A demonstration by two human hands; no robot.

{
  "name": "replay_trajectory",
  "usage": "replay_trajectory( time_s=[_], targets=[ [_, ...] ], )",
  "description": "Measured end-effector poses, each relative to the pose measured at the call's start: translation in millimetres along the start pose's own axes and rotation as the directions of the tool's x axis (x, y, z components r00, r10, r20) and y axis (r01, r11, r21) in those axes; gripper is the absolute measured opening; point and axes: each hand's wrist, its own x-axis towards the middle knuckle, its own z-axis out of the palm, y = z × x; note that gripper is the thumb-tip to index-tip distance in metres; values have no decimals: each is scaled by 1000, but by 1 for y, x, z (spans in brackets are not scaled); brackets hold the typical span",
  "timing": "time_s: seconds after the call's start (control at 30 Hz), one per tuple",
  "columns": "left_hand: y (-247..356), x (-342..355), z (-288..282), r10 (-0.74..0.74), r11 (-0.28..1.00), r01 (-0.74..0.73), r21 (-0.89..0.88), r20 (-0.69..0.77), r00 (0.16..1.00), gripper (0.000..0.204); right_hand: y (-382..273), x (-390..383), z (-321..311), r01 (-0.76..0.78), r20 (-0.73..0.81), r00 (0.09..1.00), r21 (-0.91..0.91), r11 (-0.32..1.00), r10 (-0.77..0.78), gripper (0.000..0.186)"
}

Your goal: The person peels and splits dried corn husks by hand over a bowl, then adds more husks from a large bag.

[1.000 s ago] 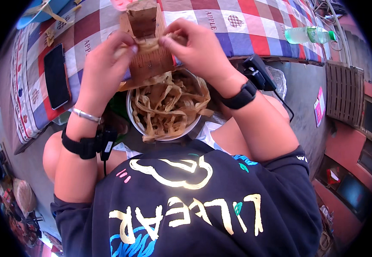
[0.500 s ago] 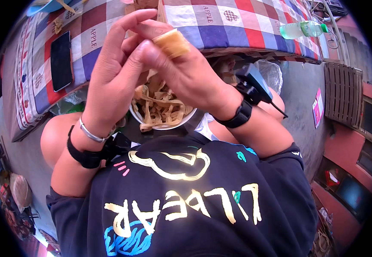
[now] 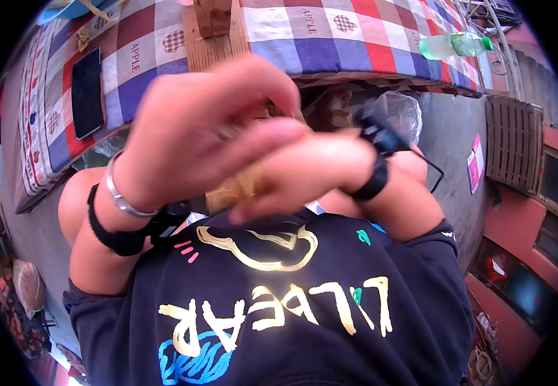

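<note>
My left hand (image 3: pixel 201 122) is raised in front of the wooden board (image 3: pixel 208 48), its fingers curved and smeared by motion, so whether they grip anything is unclear. My right hand (image 3: pixel 308 170) is lower, crossing beneath the left one, with fingers bent round a blurred yellowish strip (image 3: pixel 246 183). The board, with an upright wooden block (image 3: pixel 211 14) on it, rests at the table edge beyond my hands. The bowl of tan strips is hidden behind my hands and forearms.
The checked-cloth table (image 3: pixel 356 55) bears a black phone (image 3: pixel 87 93) at left, a blue bowl (image 3: pixel 60 13) behind it and a plastic bottle (image 3: pixel 452 45) at right. A crumpled clear bag (image 3: pixel 402 109) is under the table; a slatted wooden panel (image 3: pixel 510 138) is farther right.
Both hands have come down from the board toward my lap. The right hand has swung below the left with the yellowish strip, and the block on the board is uncovered again.
</note>
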Motion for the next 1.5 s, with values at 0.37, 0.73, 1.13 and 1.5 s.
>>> replay_trajectory(
  time_s=[0.37,0.73,1.13,1.5],
  targets=[
    [-9,-17,-1,-196,979,198,53,-44,980,11,9,-4,-1,224,-431,900,573,788,58,36],
    [-21,-32,-3,-385,809,212,-548,-222,896,12,2,0,-9,471,-733,678,491,733,55,18],
    [-22,-30,0,-443,631,330,-702,23,896,19,-4,3,8,388,-788,613,228,893,-65,19],
    [-6,-19,24,-288,930,136,-342,-444,849,9,8,7,11,176,-901,404,-91,980,-157,33]
  ],
)
